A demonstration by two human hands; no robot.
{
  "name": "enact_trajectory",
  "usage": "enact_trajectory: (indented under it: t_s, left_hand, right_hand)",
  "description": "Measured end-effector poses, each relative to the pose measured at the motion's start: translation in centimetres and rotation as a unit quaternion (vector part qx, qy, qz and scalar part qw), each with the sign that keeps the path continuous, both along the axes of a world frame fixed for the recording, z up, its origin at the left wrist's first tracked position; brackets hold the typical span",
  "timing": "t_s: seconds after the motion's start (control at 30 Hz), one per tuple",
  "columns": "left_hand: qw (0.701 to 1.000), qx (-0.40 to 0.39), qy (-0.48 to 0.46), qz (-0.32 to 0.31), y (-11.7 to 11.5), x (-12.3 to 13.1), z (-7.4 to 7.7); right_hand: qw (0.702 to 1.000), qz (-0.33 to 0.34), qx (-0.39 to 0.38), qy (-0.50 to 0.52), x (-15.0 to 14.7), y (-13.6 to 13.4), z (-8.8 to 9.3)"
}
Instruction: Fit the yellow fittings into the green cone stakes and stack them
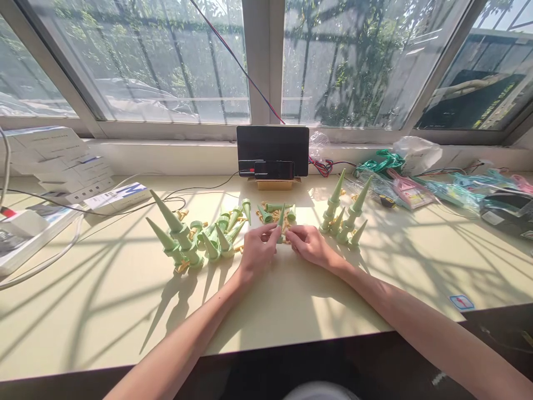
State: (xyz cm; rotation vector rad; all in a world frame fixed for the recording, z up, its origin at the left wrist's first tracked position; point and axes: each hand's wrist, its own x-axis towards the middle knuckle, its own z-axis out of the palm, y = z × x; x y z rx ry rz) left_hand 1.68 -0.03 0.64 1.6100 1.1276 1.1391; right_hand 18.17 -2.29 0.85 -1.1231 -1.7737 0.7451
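Observation:
Pointing upward between my hands is a pale green plastic plant-watering spike (282, 215). The fingers of my left hand (260, 244) are pinched on its lower part. My right hand (311, 244) is closed just right of the spike, fingertips together near its base; whatever they grip is too small to make out. Right behind the hands lie several loose green pieces (278, 206) and small yellow pieces. To the left stands a group of green spikes (181, 236), some stacked with points up, others lying. More stacked spikes (343, 219) stand to the right.
A tablet (272, 145) with a phone before it leans on a cardboard stand at the window. White boxes (54, 158) are piled at left, with cables (125, 211) across the table. Plastic bags and wires (410, 180) lie at the right. The table's front edge (300, 339) is close.

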Motion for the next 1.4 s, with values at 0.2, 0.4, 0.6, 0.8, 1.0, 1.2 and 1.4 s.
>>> enact_trajectory:
  t_s: [0.2, 0.4, 0.6, 0.8, 1.0, 1.2, 1.4]
  left_hand:
    - [1.0, -0.001, -0.017, 0.004, 0.2, 0.0, -0.2]
    - [0.999, 0.02, -0.035, -0.02, 0.5, -0.1, -0.8]
    - [0.996, 0.057, -0.046, -0.042, 0.5, -0.1, -0.7]
    - [0.996, 0.062, -0.044, -0.038, 0.1, 0.0, 0.0]
    - [0.997, 0.062, -0.036, -0.035, 0.2, 0.0, -0.5]
    - [0.997, 0.071, -0.007, 0.01, 0.3, 0.2, -0.8]
    - [0.998, 0.048, -0.04, 0.014, 0.3, 0.3, -0.6]
  right_hand:
    - [0.998, -0.021, 0.044, -0.044, 0.1, 0.2, -0.2]
    - [0.992, 0.007, -0.089, 0.088, -0.2, 0.1, -0.5]
    - [0.916, 0.094, -0.262, 0.287, -0.4, 0.2, -0.6]
    - [0.875, 0.104, -0.325, 0.344, -0.4, 0.3, -0.2]
    - [0.902, 0.085, -0.294, 0.306, -0.7, 0.8, -0.9]
    - [0.978, 0.017, -0.145, 0.15, -0.8, 0.7, -1.6]
    - [0.997, -0.049, -0.038, 0.039, -0.7, 0.6, -1.4]
